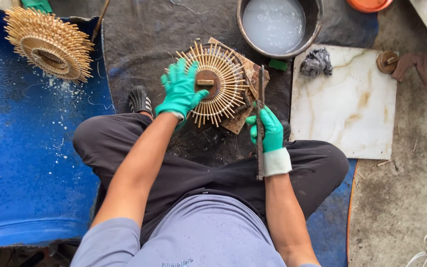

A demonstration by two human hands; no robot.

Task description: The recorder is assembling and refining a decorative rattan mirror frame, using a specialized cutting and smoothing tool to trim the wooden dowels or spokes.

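A round wheel of thin bamboo sticks with a brown wooden hub lies on a worn wooden board in front of my knees. My left hand, in a green glove, presses on the wheel's left side. My right hand, also green-gloved, grips a long narrow metal blade that stands upright along the wheel's right edge. I sit cross-legged on a dark mat.
A second stick wheel rests on a blue sheet at the far left. A metal basin of cloudy water stands behind the board. A white marble slab with a grey rag and a small wooden disc lies to the right.
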